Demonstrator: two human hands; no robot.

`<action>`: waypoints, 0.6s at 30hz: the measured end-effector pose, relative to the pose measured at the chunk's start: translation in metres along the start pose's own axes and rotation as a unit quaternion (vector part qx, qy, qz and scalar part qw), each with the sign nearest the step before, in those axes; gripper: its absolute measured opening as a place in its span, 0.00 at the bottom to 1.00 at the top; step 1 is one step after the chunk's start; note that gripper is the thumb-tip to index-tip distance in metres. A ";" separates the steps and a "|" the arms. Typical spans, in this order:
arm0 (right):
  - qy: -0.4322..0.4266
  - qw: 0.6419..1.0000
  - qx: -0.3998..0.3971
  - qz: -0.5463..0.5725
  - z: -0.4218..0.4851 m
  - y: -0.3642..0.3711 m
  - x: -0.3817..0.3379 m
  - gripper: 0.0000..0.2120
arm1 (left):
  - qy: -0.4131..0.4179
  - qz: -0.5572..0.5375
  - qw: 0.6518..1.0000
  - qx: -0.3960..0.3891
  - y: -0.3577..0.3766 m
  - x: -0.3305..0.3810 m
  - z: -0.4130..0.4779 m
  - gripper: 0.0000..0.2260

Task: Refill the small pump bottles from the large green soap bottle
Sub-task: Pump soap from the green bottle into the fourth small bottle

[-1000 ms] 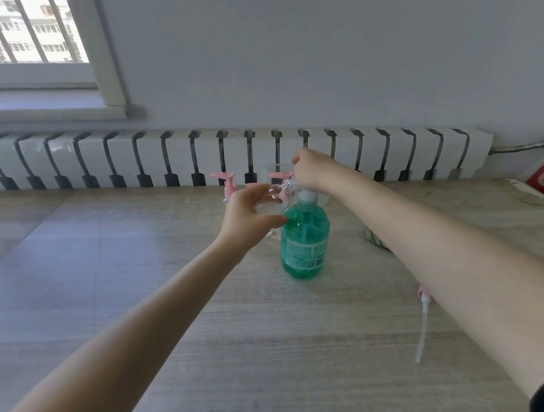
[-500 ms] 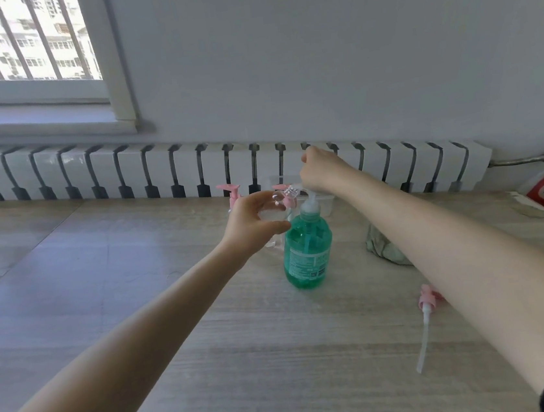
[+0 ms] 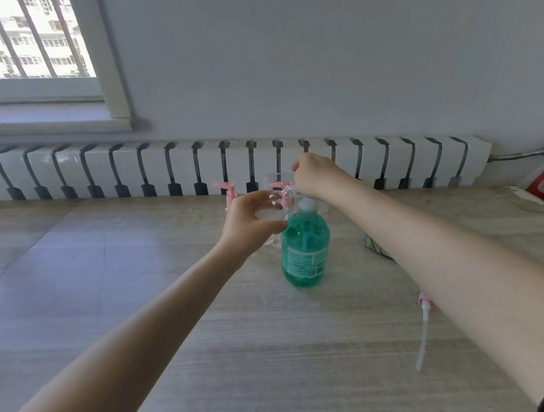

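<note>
Worktop (image 3: 214, 365), nearest item first: a loose pump (image 3: 424, 310) with its dip tube lies flat, in front and to the right of the large green soap bottle (image 3: 306, 249), well apart from it. The green bottle stands upright and looks mostly full.

Just left of its neck, your left hand (image 3: 249, 223) is wrapped round a small clear bottle (image 3: 272, 205), held up close to the green bottle's pump nozzle (image 3: 287, 191). Directly above the green bottle, your right hand (image 3: 314, 174) sits on the pump with fingers curled. Whether that grip wraps the pump head or only presses it, cannot tell.

Behind the green bottle are pink-topped pump bottles (image 3: 228, 192), partly hidden by your hands.

Judgement: dispensing step, early, with little soap visible in the small bottle.

Risks:
- The small mouth may drift off the nozzle. Soap would then run down the outside onto your fingers, and the left grip would turn slippery.
- Nothing steadies the green bottle's base, so an off-axis press could rock or tip it.
- Your right forearm passes over the loose pump, so a low withdrawal could sweep it away.
</note>
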State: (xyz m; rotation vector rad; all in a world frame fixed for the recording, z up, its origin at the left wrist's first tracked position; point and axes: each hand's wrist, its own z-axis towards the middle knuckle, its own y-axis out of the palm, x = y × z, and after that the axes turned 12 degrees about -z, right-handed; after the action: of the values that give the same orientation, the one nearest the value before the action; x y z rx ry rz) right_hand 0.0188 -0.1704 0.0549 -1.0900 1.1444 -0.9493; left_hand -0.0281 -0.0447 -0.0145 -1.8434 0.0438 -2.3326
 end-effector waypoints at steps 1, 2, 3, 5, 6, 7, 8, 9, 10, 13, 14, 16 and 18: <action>-0.001 1.000 -0.003 -0.002 0.001 0.001 -0.001 0.17 | -0.001 0.001 1.000 0.003 0.000 -0.001 0.000 0.25; -0.001 1.000 -0.005 -0.003 0.001 0.003 -0.001 0.16 | -0.002 0.001 1.000 0.005 0.001 -0.003 0.000 0.25; -0.002 1.000 -0.005 -0.001 0.002 0.004 -0.001 0.15 | -0.002 -0.001 1.000 0.007 0.001 -0.004 0.000 0.26; 0.003 1.000 -0.005 0.005 0.002 0.007 -0.001 0.15 | -0.002 -0.008 1.000 0.007 0.002 -0.004 -0.002 0.24; 0.005 1.000 -0.006 0.007 0.002 0.007 -0.001 0.15 | -0.002 -0.010 1.000 0.008 0.002 -0.005 -0.002 0.24; 0.007 1.000 -0.008 0.009 0.002 0.007 -0.001 0.16 | -0.001 -0.013 1.000 0.009 0.002 -0.004 -0.003 0.23; 0.010 1.000 -0.011 0.012 0.002 0.007 0.000 0.16 | -0.001 -0.014 1.000 0.007 0.002 -0.004 -0.003 0.23; 0.010 1.000 -0.015 0.014 0.002 0.006 0.000 0.16 | -0.001 -0.014 1.000 0.005 0.002 -0.004 -0.003 0.23; 0.009 1.000 -0.019 0.016 0.002 0.006 0.000 0.16 | -0.001 -0.013 1.000 0.003 0.002 -0.004 -0.002 0.23; 0.001 0.999 -0.024 0.021 0.001 0.004 0.000 0.15 | -0.002 -0.005 1.000 -0.001 0.000 -0.002 -0.002 0.24; -0.002 1.000 -0.021 0.023 0.000 0.004 0.000 0.15 | -0.003 -0.004 1.000 -0.002 0.000 -0.002 -0.001 0.24; -0.004 1.000 -0.014 0.027 0.000 0.004 0.001 0.15 | -0.003 -0.002 1.000 -0.001 0.000 -0.001 0.000 0.25; 0.000 0.999 -0.013 0.036 0.000 0.005 0.001 0.16 | -0.003 0.001 1.000 0.001 0.001 -0.001 -0.001 0.25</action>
State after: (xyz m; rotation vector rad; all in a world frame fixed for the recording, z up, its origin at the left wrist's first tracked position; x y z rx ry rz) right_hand 0.0186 -0.1702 0.0502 -1.0622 1.1904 -0.8812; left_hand -0.0285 -0.0457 -0.0158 -1.8473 0.0437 -2.3250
